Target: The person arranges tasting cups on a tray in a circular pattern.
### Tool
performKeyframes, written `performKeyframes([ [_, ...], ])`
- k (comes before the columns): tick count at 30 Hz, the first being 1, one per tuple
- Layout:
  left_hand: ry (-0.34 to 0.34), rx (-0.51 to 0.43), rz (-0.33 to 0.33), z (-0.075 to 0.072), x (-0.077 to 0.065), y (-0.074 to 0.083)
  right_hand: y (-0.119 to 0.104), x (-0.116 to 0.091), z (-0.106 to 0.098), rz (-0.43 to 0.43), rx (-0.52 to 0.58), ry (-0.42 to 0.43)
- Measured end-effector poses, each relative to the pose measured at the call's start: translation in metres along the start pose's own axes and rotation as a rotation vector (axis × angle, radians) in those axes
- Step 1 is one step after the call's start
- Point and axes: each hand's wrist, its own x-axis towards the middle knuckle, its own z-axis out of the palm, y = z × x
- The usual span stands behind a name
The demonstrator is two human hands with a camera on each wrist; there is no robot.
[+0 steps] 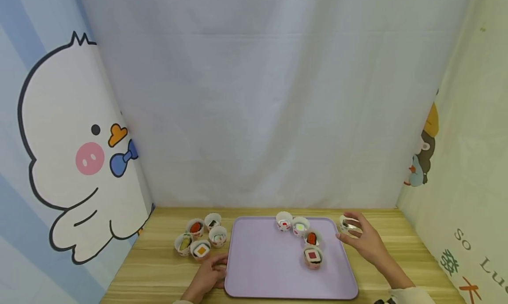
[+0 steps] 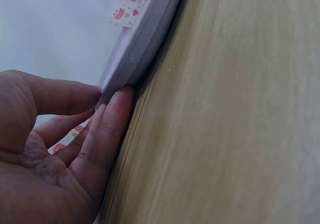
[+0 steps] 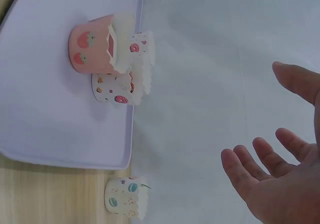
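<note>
My left hand (image 1: 207,274) is at the left edge of a lilac tray (image 1: 270,268). In the left wrist view its thumb and fingers pinch the tray's rim (image 2: 135,48), with fingers low beside the wooden table. My right hand (image 1: 367,242) hovers right of the tray, fingers spread and nothing between them. Just beyond its fingertips, a paper cup (image 3: 122,198) with teal prints stands on the table, partly hidden by the hand in the head view. On the tray, a pink strawberry-print cup (image 3: 90,46) with a white-and-red piece stands nearest me.
Three more filled cups run back from the pink one, among them a cup with a red-orange topping (image 1: 311,239) and one at the tray's far edge (image 1: 284,221). Left of the tray, several filled cups, including one with an orange-centred square (image 1: 200,250), cluster on the table (image 1: 147,268).
</note>
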Motion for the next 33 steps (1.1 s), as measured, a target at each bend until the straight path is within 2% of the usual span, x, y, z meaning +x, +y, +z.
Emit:
performKeyframes([
  [6, 0.008, -0.005, -0.002, 0.0, -0.002, -0.001, 0.007, 0.013, -0.018, 0.004, -0.045, 0.015],
  [13, 0.022, 0.002, 0.001, 0.001, -0.002, -0.003, 0.024, 0.024, -0.033, 0.071, -0.054, 0.019],
  [22, 0.029, 0.007, -0.004, 0.002, -0.002, -0.001, 0.051, 0.033, -0.035, 0.163, -0.08, 0.013],
  [33, 0.015, -0.014, -0.011, 0.0, 0.0, -0.001, 0.084, 0.046, -0.033, 0.276, -0.098, -0.044],
])
